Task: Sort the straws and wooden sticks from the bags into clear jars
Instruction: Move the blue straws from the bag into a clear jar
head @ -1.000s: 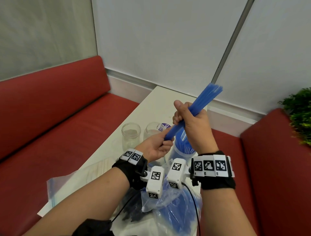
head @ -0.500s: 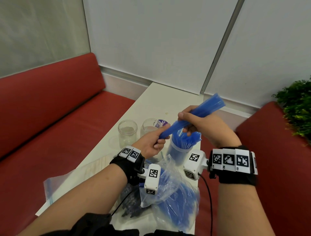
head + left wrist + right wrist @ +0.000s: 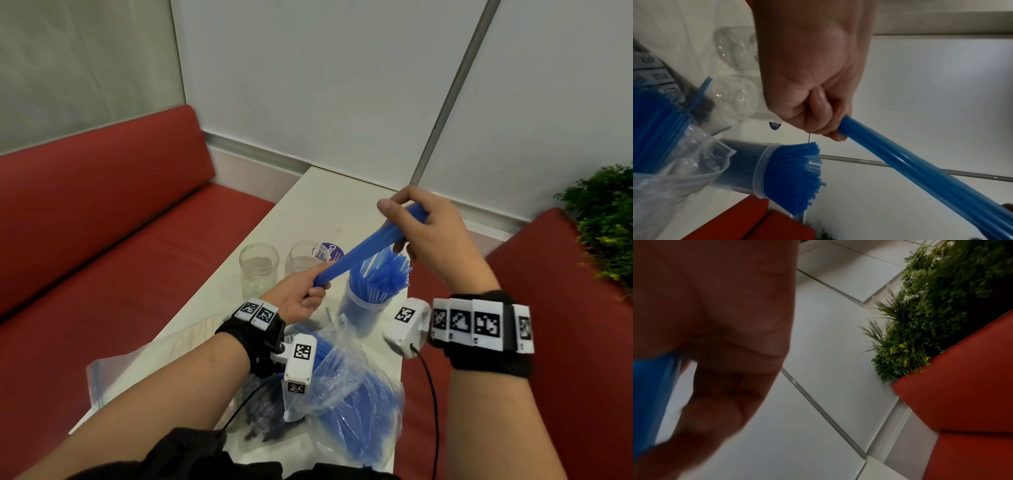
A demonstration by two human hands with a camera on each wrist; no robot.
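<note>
Left hand (image 3: 301,301) and right hand (image 3: 431,233) grip a bundle of thin blue plastic straws (image 3: 363,251); next, upend it into the straw-filled clear jar (image 3: 363,308).

The head camera is looking forward and down over both forearms at the white table (image 3: 318,205). The left wrist camera is sitting close behind the left hand (image 3: 809,68), sharing the straw-filled jar (image 3: 760,168) with it. The right wrist camera is facing the plant (image 3: 937,305).
</note>
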